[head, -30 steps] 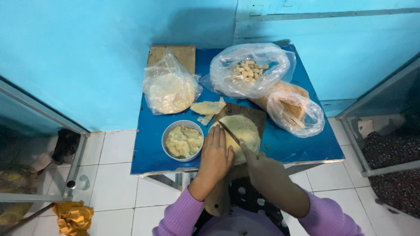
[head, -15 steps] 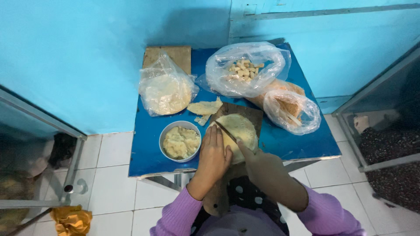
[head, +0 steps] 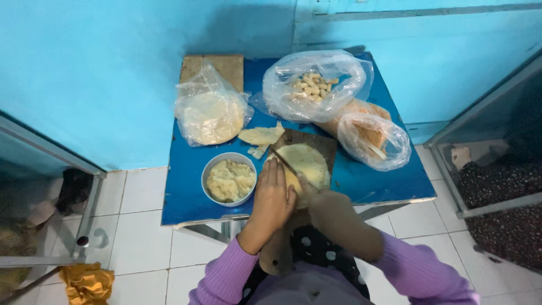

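Note:
A round pale dough sheet point(head: 307, 161) lies on a dark wooden board point(head: 322, 144) near the front of a blue table point(head: 384, 183). My left hand point(head: 274, 195) lies flat on the sheet's near left edge. My right hand point(head: 316, 200) grips a knife point(head: 285, 161) whose blade slants across the sheet toward the upper left. A white bowl of pale yellow mash point(head: 228, 179) stands just left of my left hand. Cut dough scraps point(head: 261, 136) lie behind the bowl.
A clear bag of round flat sheets point(head: 210, 116) sits at the back left, a bag of small pale cubes point(head: 313, 85) at the back middle, and a bag of brownish pieces point(head: 372, 138) at the right. Turquoise walls close the back. White floor tiles surround the table.
Both hands stay on the dough sheet and knife. The view has shifted slightly; the table's contents have not moved.

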